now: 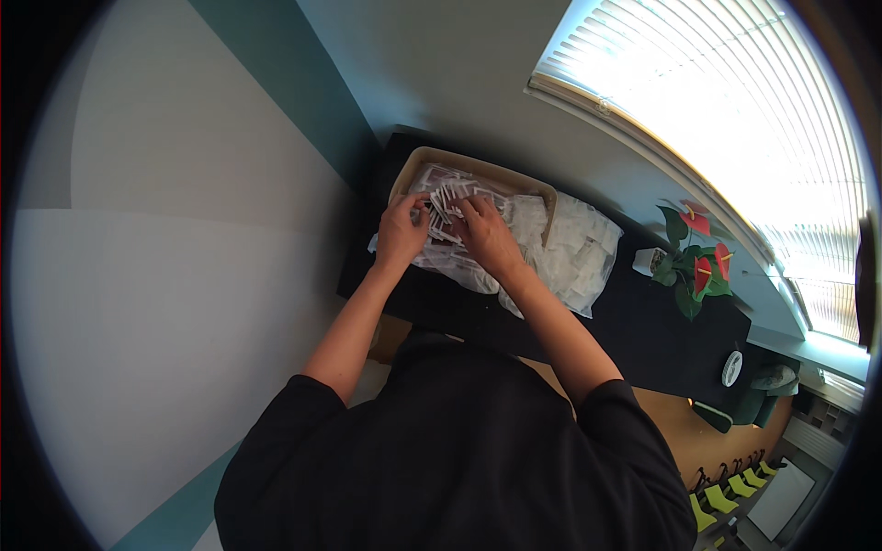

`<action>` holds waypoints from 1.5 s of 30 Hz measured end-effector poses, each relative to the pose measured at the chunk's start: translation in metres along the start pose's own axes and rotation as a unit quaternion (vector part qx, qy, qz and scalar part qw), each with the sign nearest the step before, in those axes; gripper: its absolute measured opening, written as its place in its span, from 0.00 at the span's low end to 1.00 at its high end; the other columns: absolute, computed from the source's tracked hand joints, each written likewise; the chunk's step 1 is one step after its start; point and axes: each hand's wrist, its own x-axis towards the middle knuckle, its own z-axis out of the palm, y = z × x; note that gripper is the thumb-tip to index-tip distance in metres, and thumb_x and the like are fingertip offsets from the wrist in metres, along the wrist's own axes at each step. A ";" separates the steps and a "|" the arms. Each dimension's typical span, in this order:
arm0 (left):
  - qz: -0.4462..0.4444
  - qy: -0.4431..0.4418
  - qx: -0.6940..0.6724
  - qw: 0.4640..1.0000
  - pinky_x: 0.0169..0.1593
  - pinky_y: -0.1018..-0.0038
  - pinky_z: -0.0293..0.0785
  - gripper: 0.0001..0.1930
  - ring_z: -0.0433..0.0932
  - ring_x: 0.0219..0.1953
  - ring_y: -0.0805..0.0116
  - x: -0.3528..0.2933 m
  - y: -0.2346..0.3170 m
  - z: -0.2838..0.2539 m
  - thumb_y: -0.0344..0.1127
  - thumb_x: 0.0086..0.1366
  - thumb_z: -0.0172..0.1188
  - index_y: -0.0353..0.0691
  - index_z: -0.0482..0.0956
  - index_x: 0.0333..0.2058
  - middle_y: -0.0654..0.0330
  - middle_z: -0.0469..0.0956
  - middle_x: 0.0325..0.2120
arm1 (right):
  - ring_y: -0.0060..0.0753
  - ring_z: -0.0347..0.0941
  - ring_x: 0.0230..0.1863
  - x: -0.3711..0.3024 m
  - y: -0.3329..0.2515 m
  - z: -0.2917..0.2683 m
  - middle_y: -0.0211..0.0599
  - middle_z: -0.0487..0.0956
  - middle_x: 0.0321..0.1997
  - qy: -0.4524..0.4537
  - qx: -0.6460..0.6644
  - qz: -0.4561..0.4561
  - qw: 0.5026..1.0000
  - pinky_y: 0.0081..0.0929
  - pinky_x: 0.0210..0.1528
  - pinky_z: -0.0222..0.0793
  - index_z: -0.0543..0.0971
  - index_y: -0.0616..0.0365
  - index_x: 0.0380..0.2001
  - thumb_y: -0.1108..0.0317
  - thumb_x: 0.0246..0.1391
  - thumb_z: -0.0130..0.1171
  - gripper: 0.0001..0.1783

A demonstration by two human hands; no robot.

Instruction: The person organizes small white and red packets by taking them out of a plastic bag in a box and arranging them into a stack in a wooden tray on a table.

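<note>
A bunch of small flat white pieces [447, 195], perhaps packets, stands fanned out between my two hands above a tan tray [496, 169]. My left hand [401, 231] is closed, thumb and forefinger at the left end of the bunch. At its right end, the curled fingers of my right hand [490, 239] press on the pieces. Below them a clear plastic bag [464, 270] with more such pieces fills the tray and hangs over its near side. The exact contact of the fingertips is too small to make out.
Another clear bag of white packets [574, 253] lies right of the tray on the black table [634, 317]. Farther right stand a potted plant with red flowers [700, 262] and a round white object [732, 368]. A wall [193, 275] is at left, a blinded window [707, 101] behind.
</note>
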 end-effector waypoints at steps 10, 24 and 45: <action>-0.050 -0.010 -0.060 0.997 0.52 0.55 0.84 0.13 0.89 0.50 0.44 0.006 -0.014 0.014 0.29 0.72 0.64 0.36 0.85 0.53 0.47 0.91 0.45 | 0.66 0.79 0.51 0.023 0.005 0.041 0.58 0.83 0.48 -0.025 -0.164 0.055 0.985 0.54 0.55 0.79 0.81 0.64 0.52 0.58 0.57 0.75 0.26; -0.065 -0.031 -0.128 0.989 0.50 0.64 0.84 0.13 0.92 0.46 0.55 0.009 -0.009 0.003 0.29 0.74 0.62 0.41 0.83 0.55 0.54 0.92 0.42 | 0.55 0.83 0.47 0.027 0.017 0.061 0.49 0.82 0.43 -0.036 -0.329 0.099 0.939 0.48 0.49 0.83 0.81 0.61 0.42 0.68 0.56 0.66 0.12; -0.119 -0.111 -0.269 0.949 0.58 0.63 0.80 0.24 0.83 0.55 0.61 -0.013 0.004 0.026 0.45 0.84 0.56 0.41 0.72 0.71 0.52 0.81 0.54 | 0.32 0.86 0.47 0.004 0.011 -0.015 0.43 0.90 0.51 -0.036 0.287 0.379 0.879 0.35 0.52 0.79 0.84 0.65 0.61 0.59 0.72 0.65 0.23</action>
